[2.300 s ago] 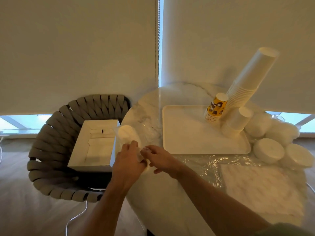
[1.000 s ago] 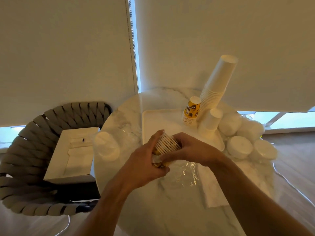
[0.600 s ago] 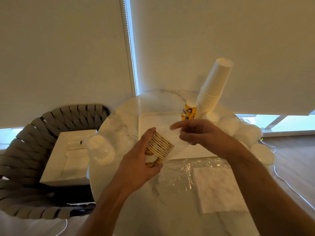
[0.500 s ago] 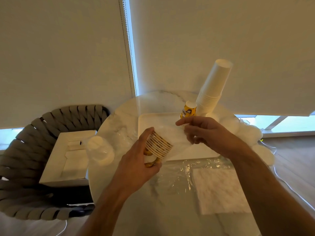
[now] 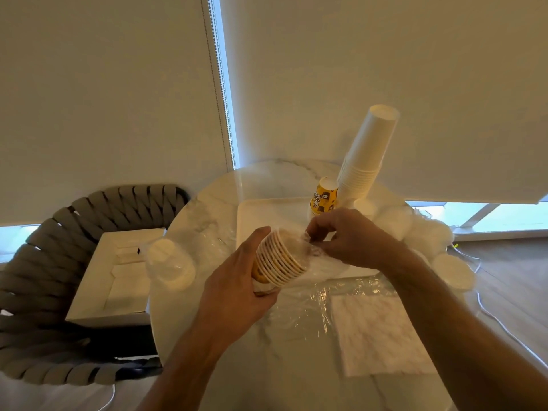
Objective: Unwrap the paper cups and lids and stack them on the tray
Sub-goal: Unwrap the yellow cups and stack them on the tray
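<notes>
My left hand [image 5: 237, 280] grips a short stack of small yellow printed cups [image 5: 280, 259], tilted with the rims toward the right. My right hand [image 5: 347, 235] pinches the clear plastic wrap [image 5: 308, 247] at the stack's open end, over the near edge of the white tray [image 5: 261, 215]. On the tray stand a stack of yellow printed cups [image 5: 324, 197] and a tall leaning stack of white cups [image 5: 364, 158]. A wrapped sleeve of white lids [image 5: 169, 262] lies on the table to the left.
White lids [image 5: 450, 271] lie piled at the table's right side. Crumpled clear wrap [image 5: 314, 304] and a white napkin [image 5: 379, 333] lie on the round marble table [image 5: 189, 315]. A woven grey chair [image 5: 38, 292] holding an open white box [image 5: 118, 277] stands at the left.
I lifted the wrapped yellow cup stack from the table's left edge. My right hand pulled wrap away to the right, then came back to the stack's open end.
</notes>
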`<state>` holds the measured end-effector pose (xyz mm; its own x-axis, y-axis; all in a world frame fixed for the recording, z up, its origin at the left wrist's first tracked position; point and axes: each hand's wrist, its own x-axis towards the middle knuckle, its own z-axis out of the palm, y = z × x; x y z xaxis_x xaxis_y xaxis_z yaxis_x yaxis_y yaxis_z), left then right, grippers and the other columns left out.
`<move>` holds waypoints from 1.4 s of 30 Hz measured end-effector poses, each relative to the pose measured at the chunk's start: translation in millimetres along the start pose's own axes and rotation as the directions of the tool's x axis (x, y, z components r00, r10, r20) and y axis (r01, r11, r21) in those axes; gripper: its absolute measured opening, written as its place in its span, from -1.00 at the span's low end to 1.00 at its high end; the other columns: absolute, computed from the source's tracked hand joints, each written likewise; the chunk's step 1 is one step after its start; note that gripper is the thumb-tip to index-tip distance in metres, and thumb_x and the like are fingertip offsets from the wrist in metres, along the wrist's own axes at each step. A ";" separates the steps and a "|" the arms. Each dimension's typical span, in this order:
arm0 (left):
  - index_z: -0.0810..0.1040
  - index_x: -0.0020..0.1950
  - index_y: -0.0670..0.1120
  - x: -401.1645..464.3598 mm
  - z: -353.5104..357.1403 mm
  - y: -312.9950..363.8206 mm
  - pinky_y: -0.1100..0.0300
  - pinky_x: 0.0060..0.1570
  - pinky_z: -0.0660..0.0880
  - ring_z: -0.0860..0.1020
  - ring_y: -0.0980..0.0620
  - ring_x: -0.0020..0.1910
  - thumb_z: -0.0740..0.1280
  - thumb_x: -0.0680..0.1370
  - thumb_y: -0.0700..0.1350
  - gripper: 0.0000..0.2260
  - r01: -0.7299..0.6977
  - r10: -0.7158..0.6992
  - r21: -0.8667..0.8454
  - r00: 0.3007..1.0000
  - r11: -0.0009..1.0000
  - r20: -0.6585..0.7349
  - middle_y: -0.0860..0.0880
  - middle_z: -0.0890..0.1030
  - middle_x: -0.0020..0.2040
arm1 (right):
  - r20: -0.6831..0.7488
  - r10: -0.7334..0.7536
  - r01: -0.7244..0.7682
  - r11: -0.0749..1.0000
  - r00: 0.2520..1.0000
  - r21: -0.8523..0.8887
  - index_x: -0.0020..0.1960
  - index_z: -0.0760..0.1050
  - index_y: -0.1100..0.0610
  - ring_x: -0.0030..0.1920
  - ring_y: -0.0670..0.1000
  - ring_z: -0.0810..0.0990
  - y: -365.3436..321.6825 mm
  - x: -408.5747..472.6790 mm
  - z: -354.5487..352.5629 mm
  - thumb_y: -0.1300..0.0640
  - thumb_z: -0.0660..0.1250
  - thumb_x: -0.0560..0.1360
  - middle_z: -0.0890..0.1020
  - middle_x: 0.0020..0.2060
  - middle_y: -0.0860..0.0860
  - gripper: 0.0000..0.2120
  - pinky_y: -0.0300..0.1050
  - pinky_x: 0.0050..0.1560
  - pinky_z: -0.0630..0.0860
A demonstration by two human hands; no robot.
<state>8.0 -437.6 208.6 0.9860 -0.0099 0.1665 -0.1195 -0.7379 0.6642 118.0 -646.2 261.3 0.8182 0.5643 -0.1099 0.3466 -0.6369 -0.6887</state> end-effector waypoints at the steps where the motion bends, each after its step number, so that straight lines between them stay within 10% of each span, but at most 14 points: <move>1: -0.08 0.41 0.41 -0.6 0.1 0.3 0.10 0.17 0.55 0.44 0.21 0.17 0.57 0.38 0.03 -0.07 0.002 -0.002 -0.006 1.000 1.000 0.002 0.15 0.43 0.36 | -0.039 0.002 -0.002 1.000 0.999 0.000 -0.05 0.64 0.07 -0.22 -0.29 0.61 0.1 0.0 -0.7 0.18 0.47 0.52 0.66 -0.25 -0.15 -0.96 -0.42 -0.22 0.48; 10: 0.01 0.44 0.36 -5.1 2.3 1.1 0.21 0.13 0.49 0.44 0.22 0.16 0.58 0.36 0.00 -0.09 -0.035 0.035 -0.003 0.999 0.999 -0.023 0.17 0.45 0.35 | -0.422 0.109 -0.034 0.983 0.900 0.182 -0.09 0.62 -0.02 -0.27 -0.20 0.60 4.5 -5.3 -9.2 0.14 0.39 0.58 0.67 -0.29 -0.13 -0.89 -0.46 -0.23 0.44; 13: 0.03 0.43 0.35 -4.4 2.3 0.8 0.24 0.10 0.45 0.43 0.23 0.13 0.58 0.36 -0.02 -0.11 -0.042 0.043 0.026 0.998 0.999 -0.039 0.15 0.47 0.34 | -0.261 0.043 0.044 0.947 0.964 0.317 -0.10 0.66 0.07 -0.21 -0.08 0.66 -4.6 -18.7 -25.5 0.32 0.38 0.51 0.71 -0.26 -0.01 -0.82 -0.21 -0.06 0.58; 19: 0.08 0.47 0.27 -0.1 4.9 3.8 0.10 0.04 0.53 0.48 0.13 0.10 0.60 0.32 -0.06 -0.08 -0.063 0.069 0.107 0.996 0.992 -0.051 0.08 0.50 0.32 | 0.128 0.044 -0.050 0.998 0.991 0.047 -0.09 0.67 -0.01 -0.30 -0.11 0.69 -7.0 -19.0 -26.7 0.38 0.32 0.53 0.73 -0.32 -0.05 -0.69 -0.29 -0.18 0.59; 26: 0.12 0.49 0.19 3.4 9.0 3.6 0.10 0.01 0.53 0.57 0.01 0.10 0.61 0.31 -0.05 -0.09 -0.081 0.086 0.155 0.996 0.985 -0.025 0.02 0.53 0.32 | 0.122 -0.056 0.015 0.950 0.991 0.311 0.25 0.62 0.10 0.13 -0.13 0.66 1.4 -12.9 -21.9 0.34 0.57 0.36 0.69 0.12 -0.08 -0.51 -0.30 0.13 0.56; 30: 0.11 0.47 0.21 3.8 9.5 1.7 0.07 0.05 0.54 0.57 0.02 0.11 0.60 0.33 -0.03 -0.11 -0.064 0.069 0.147 0.997 0.987 -0.027 0.04 0.53 0.32 | 0.237 -0.015 -0.094 0.892 0.971 0.443 0.28 0.52 -0.16 0.29 -0.24 0.54 6.8 -15.8 -32.2 0.15 0.63 0.16 0.63 0.21 -0.24 -0.26 -0.32 0.21 0.51; 36: 0.15 0.46 0.18 5.2 11.0 2.3 0.07 0.02 0.54 0.57 0.02 0.09 0.61 0.30 -0.05 -0.11 -0.089 0.092 0.165 0.996 0.982 -0.014 0.03 0.53 0.30 | -0.002 -0.100 0.094 0.926 0.995 0.365 0.03 0.69 0.12 0.11 -0.14 0.67 6.9 -10.2 -22.5 0.30 0.53 0.40 0.72 0.04 -0.06 -0.77 -0.32 0.06 0.57; 42: 0.16 0.46 0.16 7.0 12.4 -0.5 0.02 -0.03 0.59 0.58 0.00 0.08 0.61 0.29 -0.03 -0.12 -0.100 0.101 0.192 0.995 0.976 0.005 0.01 0.53 0.30 | 0.218 -0.126 0.050 0.945 0.968 0.324 0.12 0.61 -0.11 0.31 -0.24 0.49 9.7 -2.7 -9.1 0.13 0.61 0.29 0.48 0.31 -0.28 -0.56 -0.34 0.23 0.49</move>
<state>16.4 -445.6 200.4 0.9695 -0.0873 0.2288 -0.1927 -0.8488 0.4923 123.3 -658.7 261.5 0.6480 0.7411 -0.1758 0.2198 -0.4029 -0.8885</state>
